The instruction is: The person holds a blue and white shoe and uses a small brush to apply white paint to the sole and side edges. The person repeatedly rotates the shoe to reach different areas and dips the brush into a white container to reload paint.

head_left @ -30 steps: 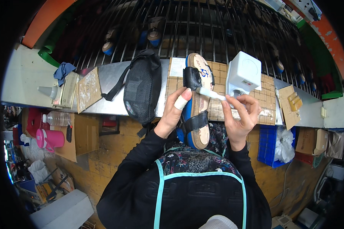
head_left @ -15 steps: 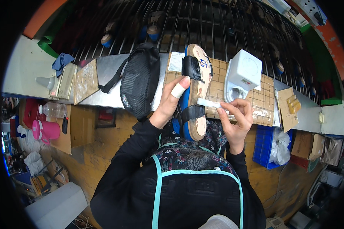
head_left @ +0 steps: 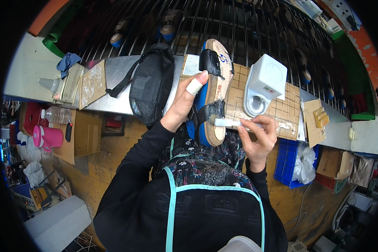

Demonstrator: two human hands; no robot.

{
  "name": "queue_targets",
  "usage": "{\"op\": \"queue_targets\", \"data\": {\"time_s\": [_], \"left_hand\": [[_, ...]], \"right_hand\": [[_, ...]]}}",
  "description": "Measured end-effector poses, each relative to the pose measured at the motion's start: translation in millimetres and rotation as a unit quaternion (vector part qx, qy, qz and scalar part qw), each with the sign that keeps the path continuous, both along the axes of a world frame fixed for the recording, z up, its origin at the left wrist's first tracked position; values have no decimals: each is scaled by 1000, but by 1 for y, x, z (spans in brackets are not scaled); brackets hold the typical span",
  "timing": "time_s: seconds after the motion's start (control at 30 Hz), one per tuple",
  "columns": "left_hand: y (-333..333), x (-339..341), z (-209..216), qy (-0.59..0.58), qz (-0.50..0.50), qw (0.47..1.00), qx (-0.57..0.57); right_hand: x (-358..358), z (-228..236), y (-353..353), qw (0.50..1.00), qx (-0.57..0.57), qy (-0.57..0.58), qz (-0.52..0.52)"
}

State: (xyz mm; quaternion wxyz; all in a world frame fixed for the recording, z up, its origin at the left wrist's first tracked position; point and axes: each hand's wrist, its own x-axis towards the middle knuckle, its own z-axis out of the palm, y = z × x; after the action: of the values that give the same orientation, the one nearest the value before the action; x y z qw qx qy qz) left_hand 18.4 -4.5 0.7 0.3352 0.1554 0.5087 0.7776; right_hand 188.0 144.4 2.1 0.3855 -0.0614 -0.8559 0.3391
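My left hand (head_left: 182, 101) grips a sandal (head_left: 221, 88) by its left side, its thumb wrapped in white tape and its other fingers hidden behind the sole. The sandal has black straps, a beige footbed with blue pen marks and a blue outer edge; its heel end points toward me. My right hand (head_left: 259, 136) pinches a flat white brush-like tool (head_left: 227, 122), whose tip meets the sandal's right edge near the heel, just below the rear strap. Beyond that hand stands a white plastic dispenser (head_left: 269, 77) with a small round cup at its near end.
A cardboard sheet (head_left: 287, 117) covers part of the metal bench. A black mesh pouch (head_left: 152, 86) lies to the left. Behind runs a rack of dark bars (head_left: 189, 29) with more sandals. A blue crate (head_left: 286, 164) with white plastic bags sits below at right.
The sandal has shifted slightly away from me in my left hand. The white tool's tip has gone from above the rear strap to below it, nearer the heel.
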Motion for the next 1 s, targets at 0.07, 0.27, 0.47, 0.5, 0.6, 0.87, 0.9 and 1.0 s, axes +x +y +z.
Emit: {"op": "queue_targets", "data": {"time_s": [0.07, 0.27, 0.47, 0.5, 0.6, 0.87, 0.9, 1.0], "left_hand": [[0, 0, 0, 3, -7, 1000, -3], [-3, 9, -1, 21, -23, 999, 36], [-12, 5, -5, 4, 61, 998, 16], [-14, 3, -6, 9, 68, 998, 14], [-17, -1, -7, 43, 87, 995, -1], [-20, -1, -10, 72, 111, 991, 2], [-21, -1, -11, 76, 116, 990, -10], [-22, -1, -13, 90, 128, 987, -29]], "right_hand": [[-1, 4, 8, 999, 33, 12, 24], [-22, -1, 13, 993, -120, 15, -11], [0, 2, 1, 969, -220, -80, 77], [4, 3, 0, 968, -224, -82, 82], [9, 4, -3, 967, -229, -75, 85], [-3, 5, -11, 986, -138, -93, 28], [-5, 5, -11, 989, -112, -92, 19], [-10, 3, -12, 996, -58, -67, -4]]}}
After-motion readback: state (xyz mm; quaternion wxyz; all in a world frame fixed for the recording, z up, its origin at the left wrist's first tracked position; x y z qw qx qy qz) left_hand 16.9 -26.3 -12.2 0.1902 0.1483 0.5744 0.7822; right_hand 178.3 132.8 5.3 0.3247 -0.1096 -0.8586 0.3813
